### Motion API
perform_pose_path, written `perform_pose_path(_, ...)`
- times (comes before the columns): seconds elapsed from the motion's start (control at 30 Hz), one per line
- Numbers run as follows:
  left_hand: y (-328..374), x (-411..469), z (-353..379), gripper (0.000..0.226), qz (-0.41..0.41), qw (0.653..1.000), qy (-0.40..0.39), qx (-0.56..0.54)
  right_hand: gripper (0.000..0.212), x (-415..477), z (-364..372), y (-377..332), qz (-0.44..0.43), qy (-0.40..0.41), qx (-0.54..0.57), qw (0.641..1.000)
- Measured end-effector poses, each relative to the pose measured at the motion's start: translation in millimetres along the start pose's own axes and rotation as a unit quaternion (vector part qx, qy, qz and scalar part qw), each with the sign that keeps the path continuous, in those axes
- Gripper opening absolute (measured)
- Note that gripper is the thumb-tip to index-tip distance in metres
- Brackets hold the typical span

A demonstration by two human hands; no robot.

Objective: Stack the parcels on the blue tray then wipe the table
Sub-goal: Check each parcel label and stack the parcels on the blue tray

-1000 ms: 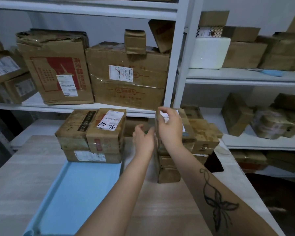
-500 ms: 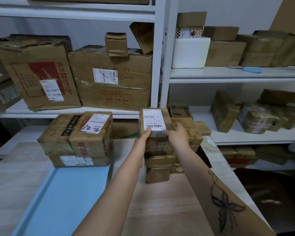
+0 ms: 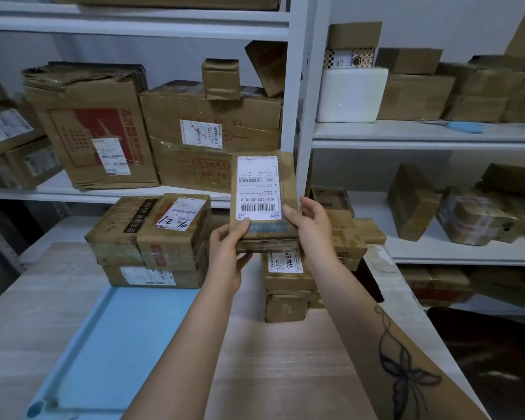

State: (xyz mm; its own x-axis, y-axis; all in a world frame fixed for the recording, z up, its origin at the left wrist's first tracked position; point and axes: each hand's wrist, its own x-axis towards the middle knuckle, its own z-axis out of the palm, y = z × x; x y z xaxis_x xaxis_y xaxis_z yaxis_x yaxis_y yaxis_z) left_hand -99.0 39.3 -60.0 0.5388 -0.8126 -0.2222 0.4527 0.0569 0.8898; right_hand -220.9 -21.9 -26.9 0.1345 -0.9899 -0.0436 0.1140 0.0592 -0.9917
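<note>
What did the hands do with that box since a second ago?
Both hands, left and right, took hold of the labelled parcel atop the right-hand stack and lifted it clear, label up. The parcels stacked on the blue tray stayed put.

blue tray (image 3: 128, 344) cut off at bottom edge; held parcel (image 3: 262, 201) hides stack behind.

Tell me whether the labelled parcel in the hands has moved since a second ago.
Yes. The labelled parcel has risen off the pile on the table.
</note>
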Motion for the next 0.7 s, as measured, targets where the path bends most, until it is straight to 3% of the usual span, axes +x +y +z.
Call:
perform_pose_path(0.1,-5.5,-6.5,-22.1,0.037,0.01,1.0,-0.016,-0.015,0.074,1.0,2.2,3.1,0.119,-0.074,0.039,0.989)
perform_pose_path(0.17,-9.6,-11.6,-37.4,0.042,0.014,0.999,-0.03,-0.028,0.074,-1.6,7.2,8.5,0.154,-0.116,0.055,0.98)
perform_pose_path(0.27,-14.3,-19.3,-58.5,0.039,0.012,0.997,-0.048,-0.053,0.08,-5.6,16.4,19.4,0.174,-0.147,0.062,0.972)
perform_pose_path(0.37,-13.5,-27.5,-72.2,0.037,0.007,0.998,-0.051,-0.041,0.065,-9.7,23.4,24.4,0.172,-0.16,0.046,0.971)
perform_pose_path(0.57,-6.2,-48.6,-85.6,0.013,-0.003,1.0,0.004,0.014,0.055,-18.4,37.7,34.3,0.197,-0.18,0.039,0.963)
perform_pose_path(0.7,-2.9,-52.9,-97.5,0.052,0.048,0.992,0.077,0.093,0.047,-26.0,42.4,38.4,0.181,-0.213,0.022,0.96)
